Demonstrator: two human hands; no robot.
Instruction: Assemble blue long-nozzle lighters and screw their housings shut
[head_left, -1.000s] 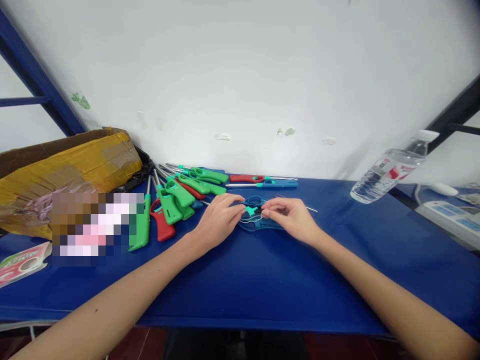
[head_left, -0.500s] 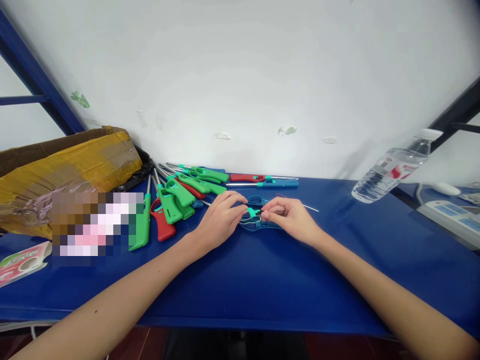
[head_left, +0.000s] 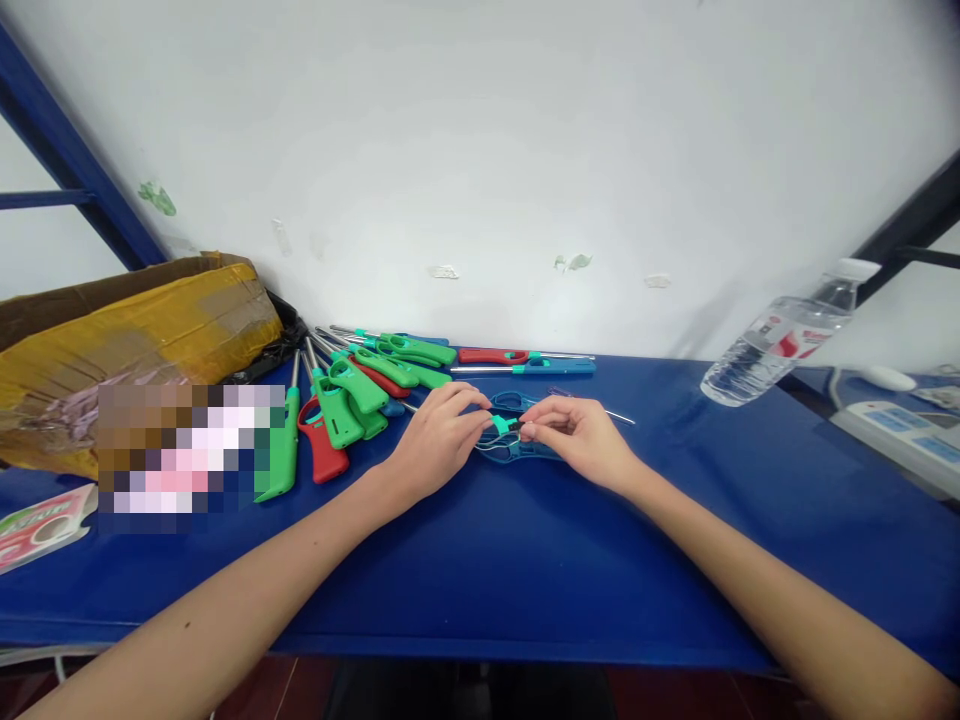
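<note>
Between my two hands, just above the blue table, is a small turquoise lighter part [head_left: 504, 425] with a black piece at its right end. My left hand [head_left: 446, 437] pinches the turquoise part from the left. My right hand [head_left: 579, 437] has thumb and forefinger closed on the small black piece [head_left: 516, 426]. Beneath the fingers lie the opened blue handle halves [head_left: 511, 452] of a lighter, with thin pale wires near them. A thin metal rod [head_left: 619, 418] sticks out beyond my right hand.
Several long-necked lighters [head_left: 352, 400] in green, red and blue are heaped on the left. A red lighter [head_left: 491, 356] and a blue lighter [head_left: 555, 368] lie by the wall. A taped cardboard box [head_left: 142, 330] stands far left, a water bottle [head_left: 780, 345] and a power strip [head_left: 900, 435] right.
The view has shifted very slightly. Both hands stay at the same spot, still pinching the turquoise part and the black piece.
</note>
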